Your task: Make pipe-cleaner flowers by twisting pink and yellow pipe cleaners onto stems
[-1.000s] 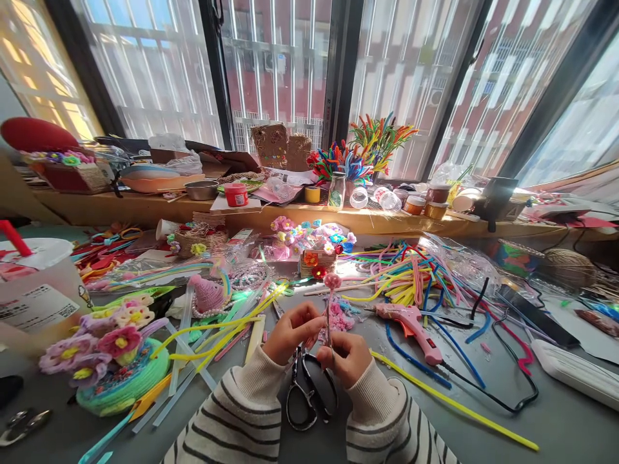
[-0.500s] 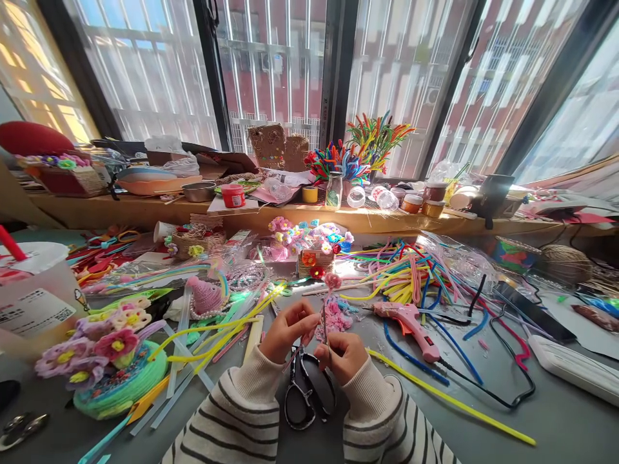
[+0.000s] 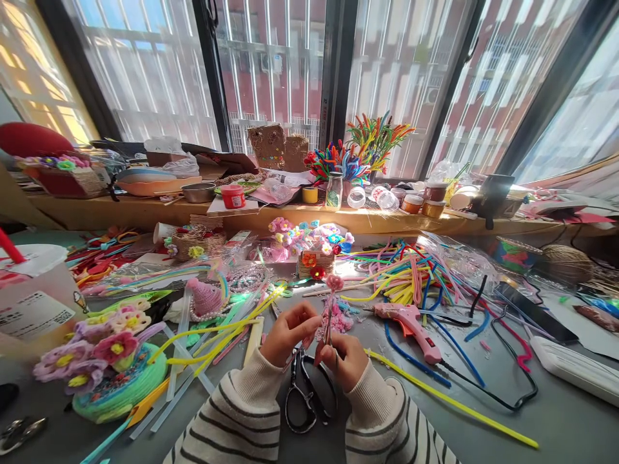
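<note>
My right hand (image 3: 345, 362) is closed around a thin metallic pointed tool (image 3: 329, 322), which stands upright with its tip up. Its exact kind is not clear. Close beside it, my left hand (image 3: 294, 332) pinches with thumb and forefinger; whatever is between them is too small to make out. Fluffy pink pieces (image 3: 342, 319) lie just beyond the fingertips, and a pink fuzzy ball (image 3: 334, 282) shows above the tool. Below my hands, black-handled scissors (image 3: 300, 412) rest on the table, their blades hidden.
To the right lies a pink glue gun (image 3: 409, 325) with a black cord. A yellow pipe cleaner (image 3: 464, 406) runs in front of it. On the left are a green base with fuzzy flowers (image 3: 118, 386), clear glue sticks (image 3: 169, 403) and a drink cup (image 3: 36, 296).
The metallic tool has tilted slightly and sits a little lower against my left fingertips. My right fingers have shifted around it. Both hands stay close together.
</note>
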The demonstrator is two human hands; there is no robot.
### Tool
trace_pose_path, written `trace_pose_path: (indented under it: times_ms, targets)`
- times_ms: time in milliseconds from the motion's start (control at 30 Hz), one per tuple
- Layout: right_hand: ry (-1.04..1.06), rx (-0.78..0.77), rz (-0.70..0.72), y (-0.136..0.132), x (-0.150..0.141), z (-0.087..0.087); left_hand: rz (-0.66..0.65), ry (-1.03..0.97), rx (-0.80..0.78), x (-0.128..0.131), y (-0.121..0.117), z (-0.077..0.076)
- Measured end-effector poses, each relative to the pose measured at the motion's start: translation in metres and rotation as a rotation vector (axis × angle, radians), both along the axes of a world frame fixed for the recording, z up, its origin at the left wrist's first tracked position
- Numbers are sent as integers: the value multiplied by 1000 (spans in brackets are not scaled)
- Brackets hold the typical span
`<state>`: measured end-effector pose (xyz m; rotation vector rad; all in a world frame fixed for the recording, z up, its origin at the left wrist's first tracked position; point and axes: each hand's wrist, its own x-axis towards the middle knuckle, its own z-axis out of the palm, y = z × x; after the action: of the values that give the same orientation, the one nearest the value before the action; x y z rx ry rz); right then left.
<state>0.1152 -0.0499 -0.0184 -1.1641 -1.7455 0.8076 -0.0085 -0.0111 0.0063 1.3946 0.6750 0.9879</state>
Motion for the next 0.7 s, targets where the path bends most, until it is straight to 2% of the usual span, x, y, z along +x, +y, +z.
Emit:
trace_pose_path:
  times_ms: [167, 433, 700]
  targets:
    - [15, 10, 2, 0, -1, 1, -4, 55, -4, 0, -2, 0]
    - [-56, 23, -172, 0, -1, -7, -3, 27, -15, 1, -3, 1]
    - [-27, 17, -165, 5, 1, -14, 33, -11, -12, 0, 0, -2]
